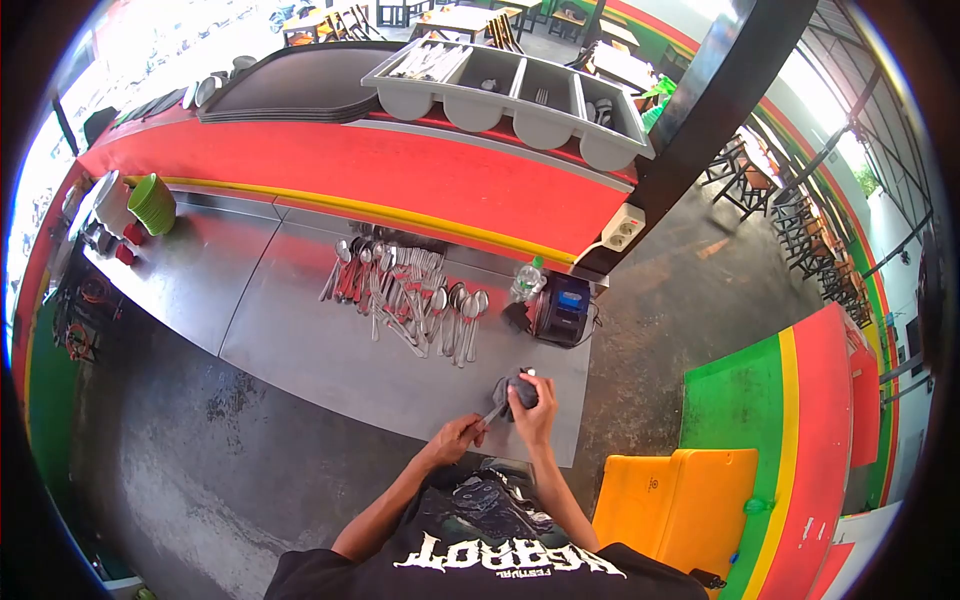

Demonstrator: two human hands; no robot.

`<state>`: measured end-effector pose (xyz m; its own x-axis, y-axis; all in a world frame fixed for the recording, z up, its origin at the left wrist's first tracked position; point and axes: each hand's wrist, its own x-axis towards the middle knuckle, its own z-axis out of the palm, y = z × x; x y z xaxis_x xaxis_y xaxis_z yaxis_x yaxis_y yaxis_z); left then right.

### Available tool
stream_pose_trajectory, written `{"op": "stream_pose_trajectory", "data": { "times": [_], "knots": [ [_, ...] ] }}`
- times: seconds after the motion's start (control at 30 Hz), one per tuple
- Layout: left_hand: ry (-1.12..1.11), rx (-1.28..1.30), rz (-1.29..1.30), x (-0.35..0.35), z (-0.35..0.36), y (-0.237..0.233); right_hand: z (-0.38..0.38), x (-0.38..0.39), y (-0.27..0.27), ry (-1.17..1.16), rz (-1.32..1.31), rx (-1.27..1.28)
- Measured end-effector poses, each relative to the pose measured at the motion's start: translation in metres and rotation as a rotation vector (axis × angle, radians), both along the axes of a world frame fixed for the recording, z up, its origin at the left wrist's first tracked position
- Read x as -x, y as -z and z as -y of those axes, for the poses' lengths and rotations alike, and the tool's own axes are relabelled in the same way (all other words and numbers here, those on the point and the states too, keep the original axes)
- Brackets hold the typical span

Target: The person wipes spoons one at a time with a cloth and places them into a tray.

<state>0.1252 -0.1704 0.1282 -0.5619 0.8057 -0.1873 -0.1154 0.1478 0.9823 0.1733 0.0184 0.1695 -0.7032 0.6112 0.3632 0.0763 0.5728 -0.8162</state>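
Note:
My left hand (pixel 459 438) is closed around the end of a thin metal piece of cutlery (pixel 493 413), close in front of my body. My right hand (pixel 534 410) grips a dark grey cloth (pixel 521 390), which is bunched around the cutlery's other end and hides it. Both hands are over the near right part of the steel counter (pixel 330 378). Beyond them lies a spread of spoons and forks (pixel 440 303), some with red handles, mostly side by side with several crossing.
A card terminal-like black device (pixel 562 311) and a clear plastic bottle (pixel 527 279) stand at the counter's right. Green baskets (pixel 152 204) are stacked far left. On the red ledge rest dark trays (pixel 300 80) and a grey cutlery holder (pixel 480 122). A yellow container (pixel 665 495) is at right.

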Motion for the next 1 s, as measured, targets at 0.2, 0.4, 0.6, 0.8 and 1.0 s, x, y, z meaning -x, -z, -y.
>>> {"op": "stream_pose_trajectory", "data": {
  "times": [0.2,0.4,0.6,0.8,1.0],
  "knots": [
    [0.064,0.013,0.026,0.002,0.006,-0.008,-0.039,-0.002,0.018,0.152,0.018,0.014],
    [0.039,-0.002,0.069,0.002,0.014,0.004,-0.077,-0.014,0.033,0.343,0.071,0.095],
    [-0.039,0.025,0.035,0.011,0.02,0.008,-0.076,-0.027,0.022,0.344,0.004,0.288],
    [-0.104,0.059,-0.039,0.017,0.011,0.001,-0.028,-0.038,0.009,0.022,0.07,0.455],
    [-0.185,-0.065,-0.406,0.009,-0.01,-0.001,0.038,-0.028,-0.03,-0.538,0.095,0.199]
  ]
}}
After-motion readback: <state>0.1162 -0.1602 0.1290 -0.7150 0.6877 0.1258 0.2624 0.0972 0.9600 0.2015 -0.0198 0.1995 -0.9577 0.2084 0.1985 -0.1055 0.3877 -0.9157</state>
